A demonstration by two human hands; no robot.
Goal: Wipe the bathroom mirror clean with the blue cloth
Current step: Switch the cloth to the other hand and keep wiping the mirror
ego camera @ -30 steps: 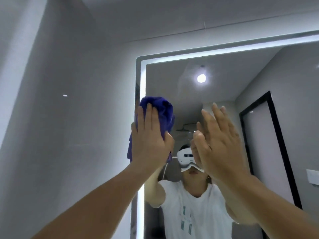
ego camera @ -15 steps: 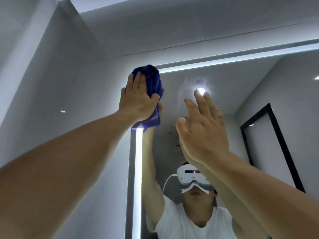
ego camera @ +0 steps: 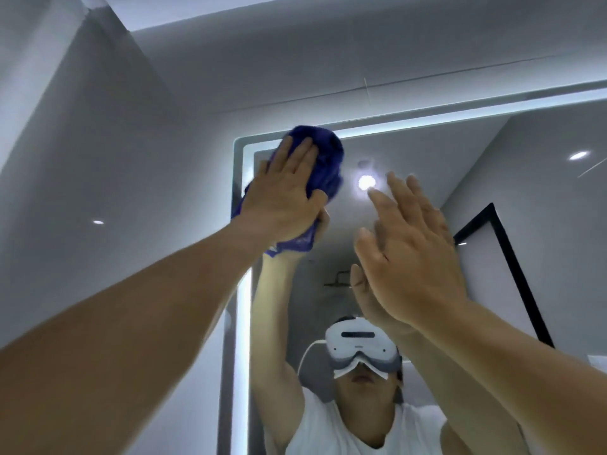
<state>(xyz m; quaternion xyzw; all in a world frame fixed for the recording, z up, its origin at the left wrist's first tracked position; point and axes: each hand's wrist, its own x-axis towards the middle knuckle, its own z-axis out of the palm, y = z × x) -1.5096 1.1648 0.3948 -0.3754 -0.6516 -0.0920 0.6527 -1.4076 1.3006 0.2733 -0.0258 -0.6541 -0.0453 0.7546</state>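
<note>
The bathroom mirror (ego camera: 427,149) has a lit strip along its top and left edges and fills the right half of the head view. A bunched blue cloth (ego camera: 323,156) is pressed against its top left corner. My left hand (ego camera: 282,195) lies flat on the cloth, fingers pointing up, holding it to the glass. To the right, my right hand (ego camera: 407,254) is raised with fingers spread and rests flat against the glass, holding nothing. Both hands' reflections meet them in the mirror.
A grey wall (ego camera: 115,192) runs left of the mirror, with the ceiling corner (ego camera: 108,14) above. The mirror reflects a person in a white shirt and headset (ego camera: 359,348), a ceiling light (ego camera: 366,182) and a black door frame (ego camera: 505,254).
My left hand slid the cloth up from the left edge to the mirror's top left corner, then slightly right. My right hand rose along the glass. The view tilted upward.
</note>
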